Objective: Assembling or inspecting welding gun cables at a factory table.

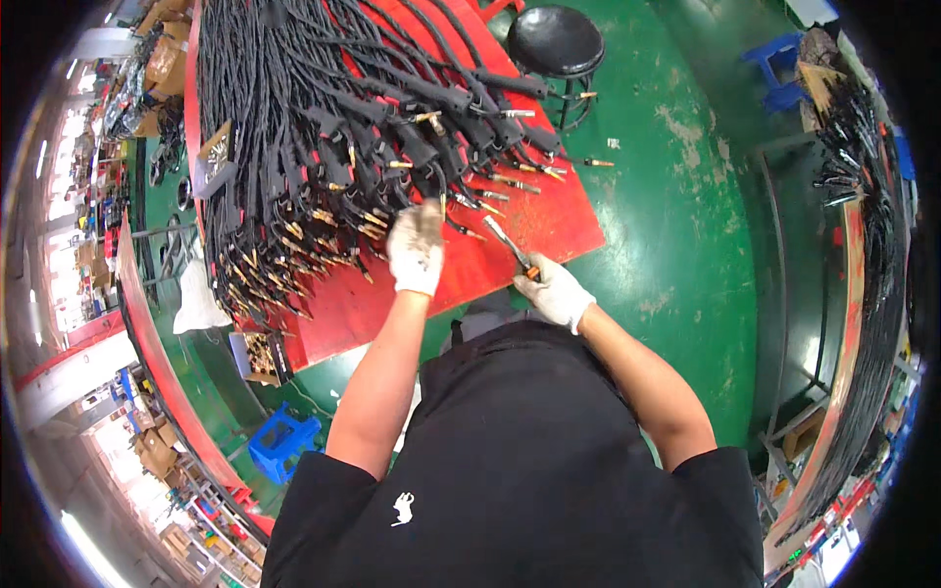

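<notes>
A dense bunch of black cables (279, 108) lies across the red tabletop (338, 328). They end in black handles with small red parts, curved necks and brass or silver tips, like welding torches. Among the nearest tips is my left hand (416, 257), in a white glove with dark stains on the fingers. Its fingers are drawn together beside a brass-tipped neck (442, 201); what they hold is partly hidden. Over the near right table edge, my gloved right hand (559, 294) is closed around the orange and black handle of a metal-shafted hand tool (508, 242). The tool points up and left.
A small box of metal pieces (214, 162) sits at the table's left. Below it stands an open box of brass parts (260, 355). A black round stool (556, 42) is beyond the right corner, a blue stool (283, 443) lower left. More black cables (877, 274) lie on a right-hand bench.
</notes>
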A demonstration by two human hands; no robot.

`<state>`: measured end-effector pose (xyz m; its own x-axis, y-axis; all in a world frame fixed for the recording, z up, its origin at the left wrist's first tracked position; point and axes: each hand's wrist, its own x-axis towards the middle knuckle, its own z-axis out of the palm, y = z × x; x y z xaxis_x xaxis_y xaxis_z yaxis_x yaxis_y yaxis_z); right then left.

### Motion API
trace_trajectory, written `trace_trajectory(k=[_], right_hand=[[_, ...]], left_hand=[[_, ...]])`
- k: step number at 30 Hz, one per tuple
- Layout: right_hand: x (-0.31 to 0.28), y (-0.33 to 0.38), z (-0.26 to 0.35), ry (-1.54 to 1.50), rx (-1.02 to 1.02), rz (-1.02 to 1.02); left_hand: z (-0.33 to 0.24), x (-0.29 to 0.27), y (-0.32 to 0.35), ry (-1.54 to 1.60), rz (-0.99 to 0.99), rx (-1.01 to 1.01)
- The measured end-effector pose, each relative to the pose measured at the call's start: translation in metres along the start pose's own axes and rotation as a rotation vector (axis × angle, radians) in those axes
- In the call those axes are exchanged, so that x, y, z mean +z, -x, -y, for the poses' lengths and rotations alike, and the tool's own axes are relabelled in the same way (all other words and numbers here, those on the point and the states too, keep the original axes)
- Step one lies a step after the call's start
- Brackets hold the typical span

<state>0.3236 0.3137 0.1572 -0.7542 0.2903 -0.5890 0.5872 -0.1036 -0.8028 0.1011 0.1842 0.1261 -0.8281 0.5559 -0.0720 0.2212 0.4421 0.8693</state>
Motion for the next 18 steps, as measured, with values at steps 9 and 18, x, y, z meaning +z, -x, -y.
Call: trace_trajectory(k=[9, 18], right_hand=[[0.031, -0.015, 0.004, 0.475, -0.117, 0.135], [0.031, -0.080, -0.019, 0.645, 0.158, -0.138]], left_hand=[[0.027, 0.018, 0.071, 0.322, -0.052, -0.398], [-0.004, -0.049, 0.040, 0.711, -0.338, -0.678]])
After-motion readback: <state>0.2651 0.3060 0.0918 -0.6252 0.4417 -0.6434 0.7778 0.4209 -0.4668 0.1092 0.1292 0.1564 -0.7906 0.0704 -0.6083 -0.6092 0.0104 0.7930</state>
